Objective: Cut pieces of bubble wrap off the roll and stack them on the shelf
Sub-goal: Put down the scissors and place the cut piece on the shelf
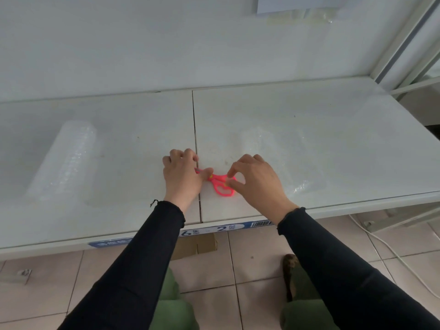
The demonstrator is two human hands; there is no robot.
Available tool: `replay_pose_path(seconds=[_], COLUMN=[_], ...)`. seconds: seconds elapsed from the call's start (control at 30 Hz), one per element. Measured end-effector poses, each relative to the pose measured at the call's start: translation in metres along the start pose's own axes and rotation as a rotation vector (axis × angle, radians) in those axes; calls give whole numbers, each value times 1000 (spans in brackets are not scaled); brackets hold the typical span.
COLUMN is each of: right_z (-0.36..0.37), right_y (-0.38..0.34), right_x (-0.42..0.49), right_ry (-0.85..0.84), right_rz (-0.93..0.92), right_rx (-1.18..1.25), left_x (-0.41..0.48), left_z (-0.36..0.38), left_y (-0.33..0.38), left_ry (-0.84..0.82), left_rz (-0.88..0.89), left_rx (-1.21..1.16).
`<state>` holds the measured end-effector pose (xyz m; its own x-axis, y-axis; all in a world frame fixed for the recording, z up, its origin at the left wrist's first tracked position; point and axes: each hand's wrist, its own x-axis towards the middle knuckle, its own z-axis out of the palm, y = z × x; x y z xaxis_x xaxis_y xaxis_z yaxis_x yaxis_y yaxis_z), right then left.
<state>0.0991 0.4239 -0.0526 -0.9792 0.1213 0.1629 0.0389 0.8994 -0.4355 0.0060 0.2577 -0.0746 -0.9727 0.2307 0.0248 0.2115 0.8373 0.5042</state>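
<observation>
Pinching pink scissors point(222, 186) by handle in right hand point(258, 182), gripping blade end in left hand point(182, 175), on shelf point(345, 110) between bubble wrap roll point(66, 160) and cut pieces point(276, 151).

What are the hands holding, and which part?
The pink scissors: the right hand pinches a handle loop; the left hand holds the blade end.

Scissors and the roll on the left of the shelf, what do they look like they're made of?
The scissors have bright pink handles with a smooth, slightly glossy look, probably moulded plastic; the blades are mostly hidden. The roll is clear, shiny film dotted with small bubbles, so plastic bubble wrap.
</observation>
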Motion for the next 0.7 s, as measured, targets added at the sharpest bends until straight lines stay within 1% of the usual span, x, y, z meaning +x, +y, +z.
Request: replay_pose_path(seconds=[0.03, 0.1, 0.2, 0.27, 0.33, 0.43, 0.5, 0.6, 0.7], right_z=[-8, -26, -50, -56, -56, -53, -51, -49, -48], right_y=[6, 26, 63, 89, 110, 125, 127, 124, 123], right_x=[2, 4, 1, -4, -10, -14, -14, -12, -10], right_ry=[51, 168, 284, 282, 227, 108, 63, 63, 68], right_rz=[25, 108, 283, 388, 463, 544, 574, 578, 602], right_rx=[42, 103, 155, 103, 26, -60, -82, -77, -35], left_x=[0, -2, -7, -10, -12, -16, -19, -20, -22], left_z=[1, 5, 15, 26, 37, 56, 67, 79, 85], left_y=[5, 22, 53, 73, 89, 106, 112, 118, 121], left_ry=[30, 95, 121, 136, 140, 140, 143, 121, 94], left_rz=[34, 147, 329, 454, 532, 566, 537, 480, 473], left_rx=[24, -5, -66, -41, -18, 28, 84, 174, 204])
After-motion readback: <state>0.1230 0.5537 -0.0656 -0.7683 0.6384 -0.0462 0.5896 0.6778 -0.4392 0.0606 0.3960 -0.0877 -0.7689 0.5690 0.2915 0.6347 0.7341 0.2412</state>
